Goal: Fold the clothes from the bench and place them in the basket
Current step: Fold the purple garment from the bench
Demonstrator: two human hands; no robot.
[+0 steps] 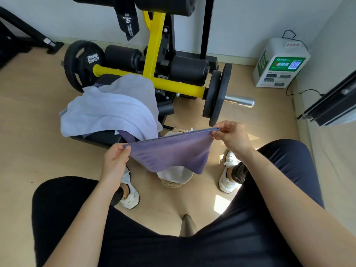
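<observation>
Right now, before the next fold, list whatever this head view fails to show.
- Basket: head view, mostly behind the purple cloth that the left hand and right hand pinch up; its contents are unseen.
- Bench: head view, draped by the pale cloth; the garments underneath cannot be counted.
- White box: head view, its print is too small to read.

basket (171, 183): mostly hidden behind the purple cloth (173, 153); only bits of rim and lining show above and below it, contents cannot be told.
bench (104, 136): beyond the purple cloth, largely covered by a pale cloth (107, 110).
white box (279, 62): far beyond the purple cloth, print too small to read.
weight machine (154, 54): top cut off by the upper edge.
</observation>
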